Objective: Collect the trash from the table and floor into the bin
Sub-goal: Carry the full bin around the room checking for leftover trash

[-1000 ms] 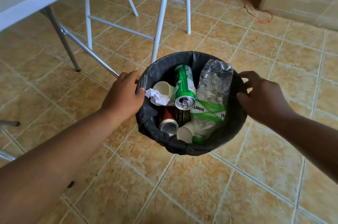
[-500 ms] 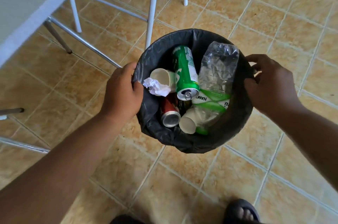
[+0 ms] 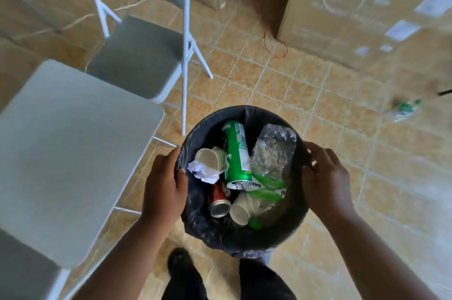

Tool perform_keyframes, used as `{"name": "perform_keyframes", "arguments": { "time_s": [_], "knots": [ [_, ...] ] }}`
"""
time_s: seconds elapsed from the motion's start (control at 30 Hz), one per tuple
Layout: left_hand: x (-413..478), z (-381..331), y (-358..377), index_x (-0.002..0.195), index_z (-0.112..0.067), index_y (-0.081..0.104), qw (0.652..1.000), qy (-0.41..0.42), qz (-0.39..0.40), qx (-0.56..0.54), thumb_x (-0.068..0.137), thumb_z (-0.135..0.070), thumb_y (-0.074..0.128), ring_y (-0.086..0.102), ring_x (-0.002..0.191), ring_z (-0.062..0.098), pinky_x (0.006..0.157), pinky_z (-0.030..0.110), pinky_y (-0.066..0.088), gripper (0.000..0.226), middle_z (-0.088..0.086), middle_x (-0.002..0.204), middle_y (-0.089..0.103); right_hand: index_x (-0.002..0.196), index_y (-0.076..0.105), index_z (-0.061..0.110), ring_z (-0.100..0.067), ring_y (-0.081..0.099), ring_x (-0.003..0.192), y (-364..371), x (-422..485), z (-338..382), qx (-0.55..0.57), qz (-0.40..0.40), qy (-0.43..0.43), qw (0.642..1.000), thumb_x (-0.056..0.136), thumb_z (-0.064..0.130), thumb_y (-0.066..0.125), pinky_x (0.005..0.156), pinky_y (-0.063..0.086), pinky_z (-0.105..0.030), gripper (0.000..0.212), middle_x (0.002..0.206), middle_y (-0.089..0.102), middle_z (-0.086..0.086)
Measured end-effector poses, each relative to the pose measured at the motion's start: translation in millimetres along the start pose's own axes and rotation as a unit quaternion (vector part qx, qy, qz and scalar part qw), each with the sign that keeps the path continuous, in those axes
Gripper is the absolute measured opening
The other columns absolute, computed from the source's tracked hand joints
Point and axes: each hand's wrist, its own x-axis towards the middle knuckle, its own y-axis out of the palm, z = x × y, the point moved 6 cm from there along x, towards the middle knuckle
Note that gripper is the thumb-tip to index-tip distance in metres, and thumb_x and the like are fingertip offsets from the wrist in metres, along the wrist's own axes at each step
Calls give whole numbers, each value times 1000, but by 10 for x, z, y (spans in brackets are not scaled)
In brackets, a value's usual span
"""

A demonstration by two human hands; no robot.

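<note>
I hold a round bin (image 3: 291, 224) lined with a black bag in front of me, above the floor. My left hand (image 3: 163, 187) grips its left rim and my right hand (image 3: 325, 179) grips its right rim. Inside lie a green can (image 3: 236, 153), a red can (image 3: 219, 199), two paper cups (image 3: 208, 157), a crumpled white paper (image 3: 204, 172) and a crushed clear plastic bottle (image 3: 271, 150) with a green label. On the floor at the far right lies another crushed plastic bottle (image 3: 404, 108) with green on it, blurred.
A grey table (image 3: 63, 143) fills the left side. A folding chair (image 3: 139, 55) stands behind it. Large cardboard boxes (image 3: 367, 8) stand at the back right, with a red cord (image 3: 276, 47) on the tiles. My legs and shoe (image 3: 181, 265) show below the bin.
The bin has been lifted off the floor with both hands on its rim. The view has risen, so the table top, chair and far boxes now show.
</note>
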Motion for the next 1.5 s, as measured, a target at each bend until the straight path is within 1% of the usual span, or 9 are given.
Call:
{"name": "perform_keyframes", "arguments": {
  "time_s": [0.1, 0.2, 0.37, 0.47, 0.63, 0.83, 1.07, 1.23, 1.5],
  "knots": [
    [-91, -604, -492, 129, -6, 53, 1000, -3, -11, -7, 86, 0, 59, 58, 88, 31, 74, 28, 40, 44, 12, 99, 57, 128, 57, 10, -35, 62, 89, -734, -56, 250, 7, -14, -14, 1000, 79, -10, 57, 77, 49, -34, 53, 111, 61, -13],
    [-140, -1076, -825, 130, -6, 53, 999, 9, -33, -18, 87, 0, 59, 59, 91, 31, 77, 28, 41, 44, 13, 101, 58, 130, 56, 11, -35, 62, 90, -1281, -41, 390, 6, -26, -33, 999, 80, -8, 55, 76, 52, -38, 53, 114, 61, -14],
    [6, -1615, -1099, 130, -7, 54, 997, 30, -62, -30, 88, -2, 57, 58, 89, 28, 75, 28, 42, 43, 10, 99, 57, 128, 59, 13, -33, 63, 90, -1874, 233, 476, 21, -64, -50, 996, 78, -9, 55, 80, 52, -36, 55, 113, 63, -12],
    [270, -1838, -1173, 129, -6, 55, 996, 37, -71, -36, 87, -1, 57, 59, 95, 30, 79, 31, 45, 43, 12, 104, 60, 128, 59, 14, -33, 63, 92, -2059, 514, 526, 26, -67, -63, 995, 79, -9, 54, 82, 53, -37, 54, 113, 63, -12],
    [984, -2089, -1167, 128, -6, 57, 994, 47, -80, -49, 87, -1, 57, 59, 98, 31, 81, 31, 43, 42, 14, 107, 60, 128, 59, 14, -32, 62, 94, -2202, 1189, 608, 7, -79, -55, 995, 79, -9, 53, 81, 46, -28, 54, 112, 63, -12],
    [2224, -2238, -1151, 129, -7, 57, 992, 59, -81, -74, 87, -3, 56, 58, 103, 32, 88, 35, 45, 41, 14, 111, 61, 127, 60, 14, -33, 62, 95, -2248, 2296, 872, -16, -97, -49, 994, 78, -9, 55, 81, 41, -25, 54, 111, 64, -13],
    [3665, -2471, -1178, 128, -7, 57, 993, 84, -56, -68, 85, -2, 56, 59, 99, 32, 83, 34, 45, 44, 14, 107, 61, 126, 60, 15, -32, 60, 95, -2286, 3624, 1190, -43, -99, -34, 994, 77, -8, 57, 81, 36, -22, 54, 109, 64, -12],
    [4486, -2641, -1147, 130, -6, 55, 993, 70, -65, -63, 85, -1, 56, 57, 95, 32, 80, 30, 40, 45, 14, 105, 59, 126, 60, 15, -32, 61, 96, -2259, 4495, 1291, -26, -93, -29, 995, 79, -7, 56, 82, 37, -22, 52, 111, 63, -11],
    [5801, -2946, -929, 134, -7, 51, 994, 15, -102, -35, 89, -5, 54, 56, 106, 34, 88, 38, 44, 45, 16, 117, 58, 123, 62, 14, -31, 61, 92, -2202, 6342, 1425, -36, -65, -121, 990, 75, -7, 58, 77, 36, -20, 52, 106, 66, -12]
  ]
}}
